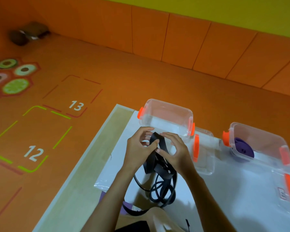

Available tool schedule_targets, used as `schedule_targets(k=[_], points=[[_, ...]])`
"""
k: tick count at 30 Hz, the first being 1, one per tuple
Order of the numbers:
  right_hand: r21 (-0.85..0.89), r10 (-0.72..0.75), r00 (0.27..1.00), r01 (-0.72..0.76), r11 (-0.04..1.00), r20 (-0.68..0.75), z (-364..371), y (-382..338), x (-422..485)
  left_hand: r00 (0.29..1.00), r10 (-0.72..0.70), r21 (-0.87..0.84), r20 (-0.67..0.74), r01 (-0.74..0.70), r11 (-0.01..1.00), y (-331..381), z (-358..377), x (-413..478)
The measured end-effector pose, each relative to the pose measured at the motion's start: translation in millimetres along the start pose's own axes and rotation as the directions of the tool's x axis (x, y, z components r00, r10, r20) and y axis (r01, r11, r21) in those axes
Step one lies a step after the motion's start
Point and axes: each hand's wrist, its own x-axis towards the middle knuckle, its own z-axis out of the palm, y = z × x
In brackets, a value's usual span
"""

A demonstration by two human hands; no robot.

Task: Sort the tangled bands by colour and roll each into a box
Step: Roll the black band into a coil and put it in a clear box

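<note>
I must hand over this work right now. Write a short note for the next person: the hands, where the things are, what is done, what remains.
Hands: the left hand and the right hand both pinch the upper end of the black band.
Things: the rest of that band lies tangled on the table. The clear box beyond the hands shows nothing inside. The right box holds a rolled purple band.
Done: purple is boxed.
Left: untangle and roll the black band, then probably put it in the empty box.
</note>
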Motion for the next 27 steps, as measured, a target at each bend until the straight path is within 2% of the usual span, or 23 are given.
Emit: schedule_targets(k=[4,7,8,10,12,13,15,18,21,23,27], points=[[-0.070,-0.014,0.989,0.004,0.998,-0.147,-7.7,-9.7,7.5,0.993,0.079,-0.066,0.089,-0.073,0.995,6.1,6.4,6.4],[-0.107,0.006,0.944,-0.043,0.993,-0.329,-16.0,-13.0,15.1,0.992,0.070,-0.136,0.106,-0.056,0.989,-7.4,5.8,14.2],[-0.098,0.026,0.927,-0.068,0.993,-0.375,-20.5,-13.9,17.6,0.990,0.059,-0.088,0.130,-0.047,0.995,-18.0,4.6,17.4],[-0.025,0.082,0.902,-0.103,0.994,-0.424,-30.4,-15.8,20.1,0.956,0.000,0.159,0.293,-0.049,0.986,-43.5,1.9,24.8],[0.134,0.164,0.894,-0.118,0.984,-0.418,-39.3,-19.8,20.2,0.842,-0.157,0.404,0.516,-0.078,0.912,-65.8,1.3,29.1],[0.190,0.180,0.892,-0.109,0.976,-0.415,-43.0,-22.2,19.7,0.779,-0.231,0.462,0.583,-0.084,0.883,-74.0,2.5,29.1],[0.221,0.168,0.890,-0.078,0.972,-0.424,-49.4,-26.7,19.5,0.722,-0.300,0.515,0.623,-0.091,0.852,-85.3,7.3,26.5],[0.257,0.175,0.885,-0.065,0.964,-0.432,-57.8,-29.3,19.5,0.715,-0.329,0.535,0.617,-0.074,0.841,-95.9,15.8,20.2],[0.286,0.137,0.875,0.002,0.958,-0.464,-63.4,-33.7,18.3,0.711,-0.319,0.413,0.626,0.044,0.910,-92.9,19.4,17.0],[0.308,0.133,0.875,0.019,0.951,-0.465,-63.8,-36.9,17.2,0.746,-0.275,0.360,0.606,0.051,0.932,-79.8,18.7,18.9],[0.356,0.212,0.884,-0.056,0.933,-0.416,-55.1,-39.7,17.5,0.882,-0.109,0.373,0.458,-0.080,0.924,-39.5,14.6,31.5]])
